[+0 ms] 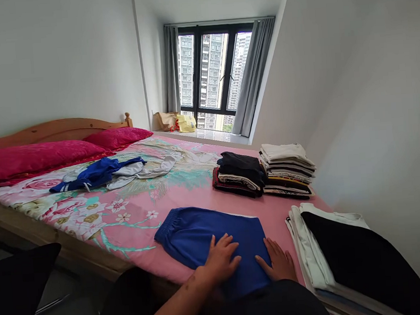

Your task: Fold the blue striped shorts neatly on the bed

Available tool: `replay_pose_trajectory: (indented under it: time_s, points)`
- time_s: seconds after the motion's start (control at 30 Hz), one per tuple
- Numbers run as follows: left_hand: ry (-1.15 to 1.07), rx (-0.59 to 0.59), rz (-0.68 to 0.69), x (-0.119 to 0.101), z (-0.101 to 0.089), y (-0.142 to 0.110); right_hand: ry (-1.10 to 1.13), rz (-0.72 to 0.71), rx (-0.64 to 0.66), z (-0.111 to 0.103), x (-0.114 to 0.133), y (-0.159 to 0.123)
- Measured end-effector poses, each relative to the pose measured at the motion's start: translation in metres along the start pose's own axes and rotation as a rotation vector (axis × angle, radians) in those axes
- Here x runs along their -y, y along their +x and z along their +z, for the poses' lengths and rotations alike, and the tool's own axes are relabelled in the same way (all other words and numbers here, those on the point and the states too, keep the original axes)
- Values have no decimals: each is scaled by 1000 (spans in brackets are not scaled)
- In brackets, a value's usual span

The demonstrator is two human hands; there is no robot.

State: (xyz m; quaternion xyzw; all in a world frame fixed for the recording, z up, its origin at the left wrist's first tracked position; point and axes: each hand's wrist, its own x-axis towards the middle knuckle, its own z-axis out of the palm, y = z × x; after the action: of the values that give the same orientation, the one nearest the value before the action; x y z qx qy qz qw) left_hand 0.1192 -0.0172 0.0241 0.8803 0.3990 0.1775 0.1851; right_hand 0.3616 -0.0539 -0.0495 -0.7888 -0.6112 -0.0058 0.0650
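- Head view: the blue garment lies flat on the bed, its gathered waistband towards the headboard side, its straight hem by the right hand.
- The left hand rests palm down on the cloth, fingers spread and loosely bent, gripping nothing.
- The right hand is open too, fingers apart at the hem's edge and thumb over the cloth; it appears to pinch nothing.
- The step in hand looks like smoothing and squaring this piece; the cloth looks mostly even, apart from the gathers.
- From here, a next move would call for fingertips under an edge, the other palm steadying the layers so they don't skew.
- Beyond it sit a dark folded stack and a pale-topped stack, side by side; white and black clothes lie right of the right hand, and a crumpled blue-and-white heap lies near the pillows.
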Motion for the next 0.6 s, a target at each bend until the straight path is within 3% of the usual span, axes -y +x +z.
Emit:
replay_pose_trajectory:
  time_s: [0.07,0.13,0.2,0.3,0.37,0.47,0.6]
  points:
    - [27,51,36,3,7,14,5,-10,-1,-2,0,-1]
    - [109,55,44,25,1,23,21,-24,10,-2,-1,-1]
    - [226,34,-12,60,-18,26,34,-29,25,-2,-2,0]
    - [393,-31,-249,115,-54,20,42,-23,25,-1,-2,2]
    - [444,-18,-297,140,-71,14,40,-12,26,-1,-2,2]
    - [481,-10,-294,155,-74,9,34,-13,16,-1,-1,2]
    - [478,-34,-296,155,-62,8,34,-23,44,-3,-1,2]
